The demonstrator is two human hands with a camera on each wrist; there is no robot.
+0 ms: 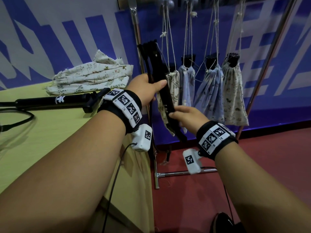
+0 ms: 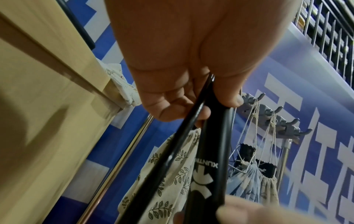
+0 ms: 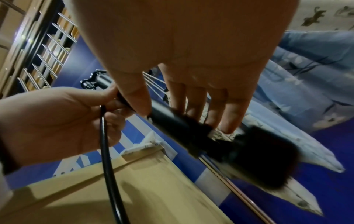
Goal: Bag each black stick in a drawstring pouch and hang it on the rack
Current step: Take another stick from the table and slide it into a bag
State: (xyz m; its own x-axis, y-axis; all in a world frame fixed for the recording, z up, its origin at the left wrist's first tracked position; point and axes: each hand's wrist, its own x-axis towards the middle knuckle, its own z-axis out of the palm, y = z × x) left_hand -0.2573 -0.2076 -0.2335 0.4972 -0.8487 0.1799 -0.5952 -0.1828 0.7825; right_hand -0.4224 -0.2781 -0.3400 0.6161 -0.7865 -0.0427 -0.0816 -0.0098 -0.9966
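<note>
My left hand (image 1: 151, 88) grips a long black stick (image 1: 161, 78) near its upper half and holds it slanted in front of the rack (image 1: 136, 31). My right hand (image 1: 183, 115) pinches the stick's lower part between thumb and fingers. The left wrist view shows the stick's white logo (image 2: 203, 181) and a thinner black rod (image 2: 162, 166) beside it. A leaf-print drawstring pouch (image 1: 174, 81) hangs right behind the stick. Three more filled pouches (image 1: 210, 91) hang further right, black tips showing at their mouths. A second black stick (image 1: 50, 101) lies on the table.
A pile of printed cloth pouches (image 1: 90, 76) lies at the back of the yellow-green table (image 1: 42, 140). Black cables (image 1: 20, 118) trail at the table's left. The rack's metal foot (image 1: 176, 173) rests on the red floor. A blue and white banner (image 1: 269, 47) covers the wall.
</note>
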